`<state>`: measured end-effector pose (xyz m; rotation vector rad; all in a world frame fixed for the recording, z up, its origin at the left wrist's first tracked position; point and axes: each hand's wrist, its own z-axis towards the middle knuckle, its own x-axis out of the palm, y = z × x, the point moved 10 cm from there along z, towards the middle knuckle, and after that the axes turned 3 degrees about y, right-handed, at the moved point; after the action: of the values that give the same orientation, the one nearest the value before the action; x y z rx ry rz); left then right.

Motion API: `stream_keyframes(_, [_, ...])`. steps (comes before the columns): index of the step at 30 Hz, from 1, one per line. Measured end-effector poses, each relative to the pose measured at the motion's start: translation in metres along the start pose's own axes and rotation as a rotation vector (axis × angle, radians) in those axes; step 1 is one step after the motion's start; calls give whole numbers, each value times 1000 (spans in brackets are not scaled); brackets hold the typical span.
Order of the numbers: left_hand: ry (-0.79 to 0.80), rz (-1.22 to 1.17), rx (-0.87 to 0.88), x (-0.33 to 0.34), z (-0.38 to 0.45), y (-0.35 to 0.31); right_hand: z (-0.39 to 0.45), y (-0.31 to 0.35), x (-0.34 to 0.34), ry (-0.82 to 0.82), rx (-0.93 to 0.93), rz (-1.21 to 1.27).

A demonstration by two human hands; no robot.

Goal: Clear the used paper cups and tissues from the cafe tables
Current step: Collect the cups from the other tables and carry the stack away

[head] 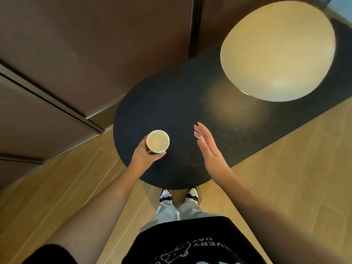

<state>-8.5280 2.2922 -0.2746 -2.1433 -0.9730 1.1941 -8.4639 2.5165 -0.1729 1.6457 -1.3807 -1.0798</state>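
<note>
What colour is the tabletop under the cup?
Black, matte tabletop; the cup is off-white. Head view.

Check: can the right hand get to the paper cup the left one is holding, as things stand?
Probably yes. The right hand is open above the dark table, beside the paper cup gripped by the left hand. Only bare tabletop shows between them; the lamp shade is off to the far side.
</note>
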Motion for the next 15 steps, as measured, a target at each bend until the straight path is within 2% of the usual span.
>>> stream_keyframes(15, [81, 28, -67, 25, 56, 38, 44, -30, 19, 6, 95, 27])
